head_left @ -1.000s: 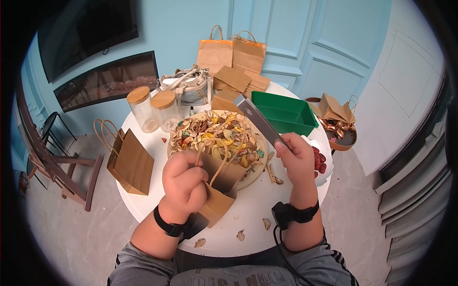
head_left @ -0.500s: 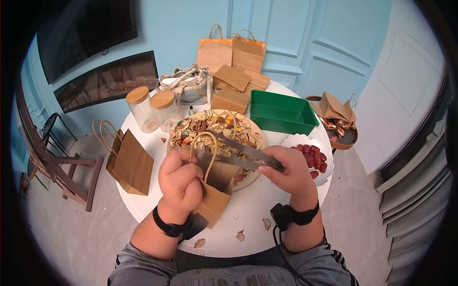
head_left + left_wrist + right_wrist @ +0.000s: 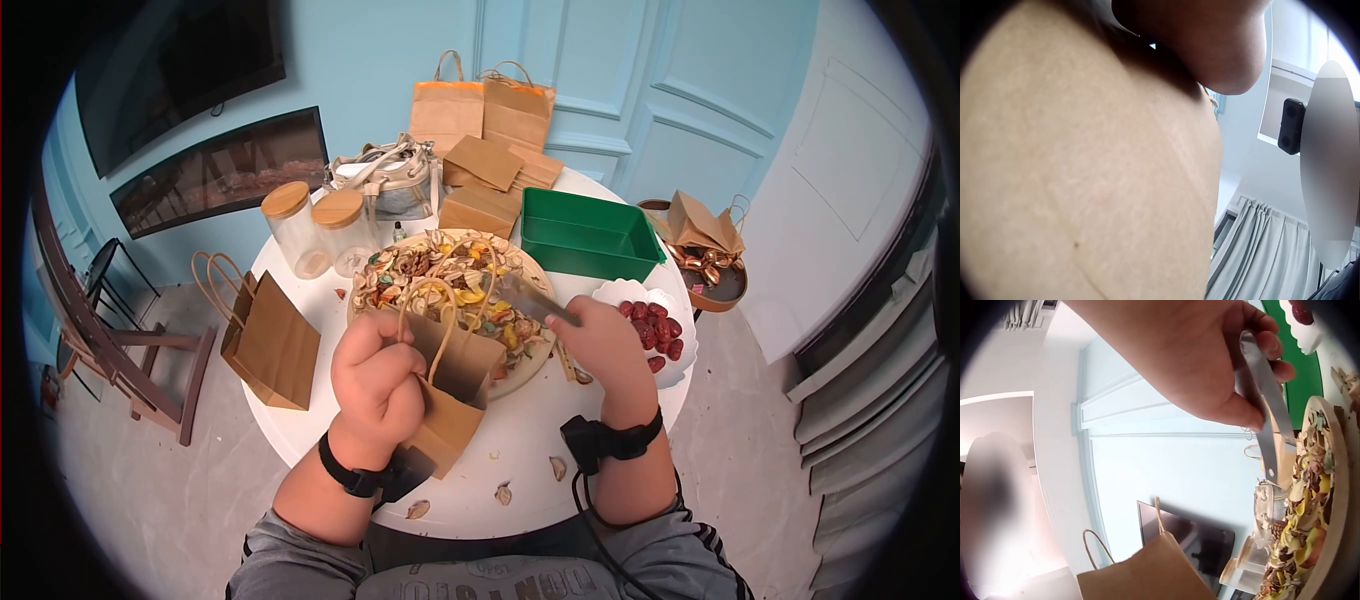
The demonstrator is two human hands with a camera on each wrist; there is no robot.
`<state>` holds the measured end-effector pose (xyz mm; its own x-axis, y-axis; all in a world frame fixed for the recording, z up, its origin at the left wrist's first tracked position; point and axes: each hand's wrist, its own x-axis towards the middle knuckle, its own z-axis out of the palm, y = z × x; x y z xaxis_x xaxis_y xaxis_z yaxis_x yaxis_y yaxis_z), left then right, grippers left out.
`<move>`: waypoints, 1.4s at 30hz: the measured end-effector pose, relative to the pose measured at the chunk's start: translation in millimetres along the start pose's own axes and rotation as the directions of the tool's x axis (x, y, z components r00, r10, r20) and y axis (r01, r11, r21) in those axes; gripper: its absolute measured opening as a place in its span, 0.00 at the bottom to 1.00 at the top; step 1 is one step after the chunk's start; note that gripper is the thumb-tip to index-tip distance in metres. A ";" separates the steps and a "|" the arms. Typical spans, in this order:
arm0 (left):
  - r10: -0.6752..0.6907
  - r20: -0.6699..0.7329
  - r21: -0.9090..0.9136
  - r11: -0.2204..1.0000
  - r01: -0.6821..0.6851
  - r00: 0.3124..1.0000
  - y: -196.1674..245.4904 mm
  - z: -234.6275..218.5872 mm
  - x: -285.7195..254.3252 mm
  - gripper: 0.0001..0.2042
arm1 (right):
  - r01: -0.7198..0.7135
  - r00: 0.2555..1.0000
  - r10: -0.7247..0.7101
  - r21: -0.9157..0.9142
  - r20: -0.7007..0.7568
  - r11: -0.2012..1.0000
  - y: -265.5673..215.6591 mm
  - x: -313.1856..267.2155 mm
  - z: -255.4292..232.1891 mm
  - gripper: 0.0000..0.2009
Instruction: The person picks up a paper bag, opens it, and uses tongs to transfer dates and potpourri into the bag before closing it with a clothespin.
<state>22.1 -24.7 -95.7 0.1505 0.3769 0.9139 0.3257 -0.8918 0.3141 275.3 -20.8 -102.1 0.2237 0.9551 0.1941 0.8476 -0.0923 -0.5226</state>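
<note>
My left hand (image 3: 378, 385) grips a small brown paper bag (image 3: 448, 430) by its upper edge near a twisted handle, and the bag's mouth stands open. My right hand (image 3: 605, 345) holds metal tongs (image 3: 537, 302) between thumb and fingers. The tongs' tips reach over dried petals, slices and cones (image 3: 420, 262) heaped on a round wooden tray (image 3: 1339, 494). In the right wrist view the two arms of the tongs stand apart. Mostly skin fills the left wrist view, where the bag is hidden.
A second paper bag (image 3: 272, 340) stands at the left. Behind are lidded jars (image 3: 340, 235), a pale handbag (image 3: 400, 185) and a green bin (image 3: 590, 235). Red dates lie on a white scalloped plate (image 3: 683, 370) at the right. Loose petals (image 3: 503, 494) lie near the front edge.
The tongs have swung from raised at the right, across the bag's mouth, back out over the dried petals. My left hand and the bag have barely moved.
</note>
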 end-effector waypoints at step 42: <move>-0.007 0.071 0.007 1.000 0.007 0.997 3.0 -3.2 -1.3 0.05 | 0.063 0.953 -0.115 0.189 0.281 0.980 -0.4 1.5 12.6 0.19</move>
<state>19.9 -28.6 -95.1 0.2140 0.4003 0.8910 0.3333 -0.8874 0.3186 269.3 -15.8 -112.1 -0.0201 0.9997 0.0117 0.7537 0.0229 -0.6568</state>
